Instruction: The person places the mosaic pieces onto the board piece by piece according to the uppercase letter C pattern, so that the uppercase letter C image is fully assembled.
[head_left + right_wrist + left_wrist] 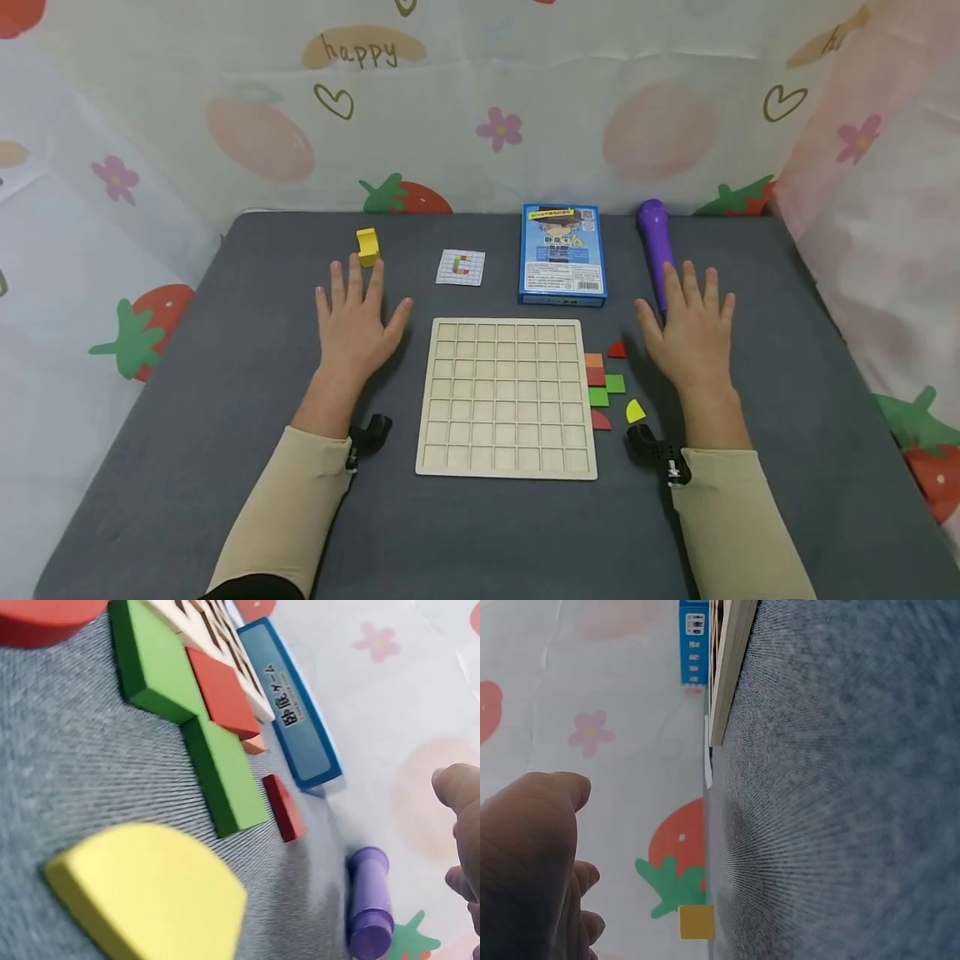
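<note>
A square wooden grid board (507,477) lies on the dark grey table between the two hands. To its left, my left hand (352,329) is spread with straight fingers and holds nothing; a yellow block (367,247) sits just past its fingertips. On the other side my right hand (694,337) is spread the same way, its fingers near a purple microphone-shaped object (655,237). Along the board's right edge lie small blocks: an orange one (593,360), red ones, green blocks (225,780), and a yellow quarter-round block (150,892).
Behind the board stand a white card (461,267) with a coloured pattern on a grid and a blue box (562,254) with printed text. A patterned curtain (465,100) hangs along the table's far edge and sides.
</note>
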Demonstrator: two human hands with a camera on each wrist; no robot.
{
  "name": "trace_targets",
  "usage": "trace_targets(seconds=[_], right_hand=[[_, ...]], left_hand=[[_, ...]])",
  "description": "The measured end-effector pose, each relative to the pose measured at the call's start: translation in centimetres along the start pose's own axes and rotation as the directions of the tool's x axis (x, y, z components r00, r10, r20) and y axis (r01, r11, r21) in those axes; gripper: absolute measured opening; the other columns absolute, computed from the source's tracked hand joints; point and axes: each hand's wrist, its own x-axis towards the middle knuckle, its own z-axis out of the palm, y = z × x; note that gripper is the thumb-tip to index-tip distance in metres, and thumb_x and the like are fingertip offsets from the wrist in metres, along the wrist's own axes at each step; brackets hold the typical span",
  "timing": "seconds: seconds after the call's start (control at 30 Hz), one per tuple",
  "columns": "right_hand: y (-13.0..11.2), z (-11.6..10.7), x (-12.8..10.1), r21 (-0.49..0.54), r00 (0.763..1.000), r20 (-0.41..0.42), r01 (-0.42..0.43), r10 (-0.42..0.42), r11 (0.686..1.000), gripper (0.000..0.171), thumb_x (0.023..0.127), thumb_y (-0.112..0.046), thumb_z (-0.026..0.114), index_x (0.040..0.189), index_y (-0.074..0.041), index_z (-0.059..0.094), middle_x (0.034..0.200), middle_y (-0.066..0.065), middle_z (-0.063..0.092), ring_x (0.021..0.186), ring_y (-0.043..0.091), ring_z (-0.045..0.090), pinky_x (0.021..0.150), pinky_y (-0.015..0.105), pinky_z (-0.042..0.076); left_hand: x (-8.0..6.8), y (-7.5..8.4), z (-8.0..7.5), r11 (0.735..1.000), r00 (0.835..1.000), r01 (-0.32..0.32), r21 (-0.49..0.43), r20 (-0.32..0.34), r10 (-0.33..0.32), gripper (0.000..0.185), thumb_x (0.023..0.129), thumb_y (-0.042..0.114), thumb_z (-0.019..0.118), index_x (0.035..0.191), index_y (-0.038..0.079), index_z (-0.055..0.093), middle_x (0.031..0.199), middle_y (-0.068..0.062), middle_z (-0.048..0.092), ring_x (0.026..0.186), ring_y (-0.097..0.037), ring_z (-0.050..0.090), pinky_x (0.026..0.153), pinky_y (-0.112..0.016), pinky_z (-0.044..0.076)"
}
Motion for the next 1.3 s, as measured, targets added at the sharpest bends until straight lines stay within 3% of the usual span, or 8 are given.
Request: trace_targets(seconds=[0.3, 0.47, 0.6, 0.73, 0.87, 1.0, 1.13, 1.3], right_hand=[[0.0, -1.6, -0.1, 0.072, 1.000, 0.001, 0.025, -0.025, 0.997, 0.068, 0.109, -0.047, 0.039, 0.162, -0.006, 0.028, 0.164, 0.027, 0.024, 0.152, 0.048, 0.011, 0.115, 0.072, 0.003], [0.3, -2.4, -0.3, 0.147, 0.998, 0.027, 0.045, -0.050, 0.988, 0.065, 0.108, -0.041, 0.045, 0.160, -0.004, 0.032, 0.162, 0.028, 0.028, 0.150, 0.050, 0.017, 0.115, 0.071, 0.008], [0.6, -3.1, -0.5, 0.194, 0.997, 0.048, 0.053, -0.064, 0.980, 0.061, 0.106, -0.033, 0.054, 0.156, -0.002, 0.040, 0.158, 0.028, 0.035, 0.144, 0.050, 0.031, 0.113, 0.068, 0.022], [0.9, -3.6, -0.5, 0.215, 0.995, 0.080, 0.045, -0.064, 0.976, 0.056, 0.105, -0.028, 0.058, 0.152, 0.000, 0.045, 0.153, 0.028, 0.041, 0.139, 0.048, 0.039, 0.109, 0.066, 0.030], [1.1, -4.0, -0.6, 0.234, 0.994, 0.088, 0.050, -0.073, 0.971, 0.054, 0.103, -0.023, 0.060, 0.150, 0.001, 0.048, 0.149, 0.030, 0.044, 0.137, 0.049, 0.041, 0.108, 0.066, 0.032], [1.5, -4.2, -0.8, 0.271, 0.992, 0.103, 0.046, -0.076, 0.962, 0.054, 0.101, -0.019, 0.064, 0.149, 0.000, 0.050, 0.147, 0.029, 0.047, 0.136, 0.048, 0.042, 0.107, 0.066, 0.032], [2.2, -4.4, -0.9, 0.349, 0.986, 0.121, 0.064, -0.113, 0.935, 0.052, 0.098, -0.012, 0.067, 0.147, -0.002, 0.053, 0.141, 0.025, 0.053, 0.133, 0.045, 0.046, 0.106, 0.064, 0.033], [3.3, -4.6, -1.0, 0.422, 0.973, 0.169, 0.071, -0.156, 0.904, 0.049, 0.097, 0.001, 0.060, 0.145, 0.002, 0.053, 0.130, 0.024, 0.057, 0.122, 0.044, 0.052, 0.103, 0.063, 0.035]], left_hand=[[-0.2, 0.0, -0.4, 0.997, 0.999, -0.042, -0.060, -0.003, 0.042, 0.081, 0.104, 0.058, 0.044, 0.166, 0.012, 0.018, 0.170, -0.018, 0.003, 0.155, -0.038, -0.007, 0.120, -0.063, 0.006], [-0.3, -0.2, -0.7, 0.990, 0.998, -0.068, -0.127, -0.023, 0.066, 0.079, 0.104, 0.052, 0.051, 0.164, 0.009, 0.025, 0.168, -0.023, 0.014, 0.154, -0.046, 0.006, 0.116, -0.066, 0.018], [-0.3, -0.3, -0.8, 0.971, 0.995, -0.100, -0.218, -0.030, 0.096, 0.075, 0.103, 0.046, 0.056, 0.162, 0.008, 0.030, 0.163, -0.025, 0.027, 0.150, -0.047, 0.022, 0.112, -0.067, 0.027], [-0.3, -0.5, -1.0, 0.943, 0.991, -0.110, -0.315, 0.035, 0.127, 0.075, 0.102, 0.041, 0.061, 0.163, 0.011, 0.029, 0.161, -0.022, 0.032, 0.147, -0.044, 0.030, 0.112, -0.064, 0.029], [-0.2, -0.6, -0.9, 0.911, 0.974, -0.136, -0.388, 0.118, 0.195, 0.076, 0.101, 0.039, 0.065, 0.162, 0.010, 0.030, 0.153, -0.022, 0.042, 0.137, -0.040, 0.043, 0.108, -0.059, 0.036], [-0.2, -0.5, -0.5, 0.888, 0.948, -0.163, -0.430, 0.180, 0.261, 0.075, 0.099, 0.037, 0.068, 0.160, 0.007, 0.035, 0.134, -0.020, 0.056, 0.109, -0.035, 0.056, 0.093, -0.053, 0.045], [-0.3, -0.4, -0.2, 0.873, 0.932, -0.138, -0.467, 0.236, 0.274, 0.073, 0.097, 0.035, 0.071, 0.157, 0.006, 0.040, 0.112, -0.013, 0.061, 0.087, -0.026, 0.056, 0.079, -0.045, 0.046], [-0.5, -0.4, -0.1, 0.842, 0.904, -0.093, -0.531, 0.309, 0.295, 0.071, 0.096, 0.032, 0.073, 0.155, 0.008, 0.043, 0.086, -0.005, 0.060, 0.072, -0.021, 0.053, 0.070, -0.039, 0.043]])
